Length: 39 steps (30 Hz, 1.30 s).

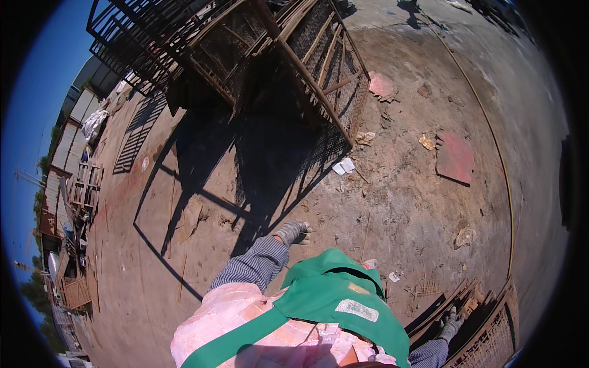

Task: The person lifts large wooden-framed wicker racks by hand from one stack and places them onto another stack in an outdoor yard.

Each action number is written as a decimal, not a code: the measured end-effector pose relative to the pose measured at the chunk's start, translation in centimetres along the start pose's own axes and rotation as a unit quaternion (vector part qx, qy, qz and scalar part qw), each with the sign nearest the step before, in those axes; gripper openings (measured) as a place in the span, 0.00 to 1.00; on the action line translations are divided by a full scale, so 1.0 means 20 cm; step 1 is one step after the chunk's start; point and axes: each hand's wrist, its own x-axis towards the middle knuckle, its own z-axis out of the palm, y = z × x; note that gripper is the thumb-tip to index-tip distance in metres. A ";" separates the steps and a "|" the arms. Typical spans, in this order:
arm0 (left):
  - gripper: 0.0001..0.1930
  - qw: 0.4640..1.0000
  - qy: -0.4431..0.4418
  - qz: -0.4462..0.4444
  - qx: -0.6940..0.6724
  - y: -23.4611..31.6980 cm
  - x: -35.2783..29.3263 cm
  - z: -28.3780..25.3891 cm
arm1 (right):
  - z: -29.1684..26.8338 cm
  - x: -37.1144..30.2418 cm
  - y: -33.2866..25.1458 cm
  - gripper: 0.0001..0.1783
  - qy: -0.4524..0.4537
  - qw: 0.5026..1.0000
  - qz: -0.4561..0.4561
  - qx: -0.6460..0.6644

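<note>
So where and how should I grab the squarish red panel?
Probably by the near edge of the red panel, coming from your side: that edge looks straight, with a dark line beneath, while the far left corner looks ragged.

Dusty brown ground (392, 214); directly on it: 1 flat red squarish panel (454, 157), 1 pink ragged-edged sheet (381, 84), white paper-like scraps (344, 166).

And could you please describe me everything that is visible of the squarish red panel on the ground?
The panel is flat, roughly four-sided and faded pinkish red, with a scuffed surface and a ragged, notched upper-left corner. A darker strip runs along its lower edge. Its material cannot be told. It lies flat on the dirty ground, right of the picture's middle, with a crumpled tan scrap close to its left side. Only the ground visibly touches it.
</note>
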 end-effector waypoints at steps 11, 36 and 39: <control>0.20 0.973 0.120 -0.016 0.197 0.16 -0.02 -0.14 | 1.00 0.23 -0.88 0.44 -0.129 0.989 0.061 -0.047; 0.32 0.830 0.254 0.292 0.401 1.73 0.77 -0.94 | 2.37 -1.12 -1.00 0.35 -0.423 0.800 0.045 -0.424; 0.41 0.655 0.430 0.374 0.496 2.40 0.66 -0.82 | 2.25 -1.17 -0.78 0.33 -0.378 0.864 0.097 -0.317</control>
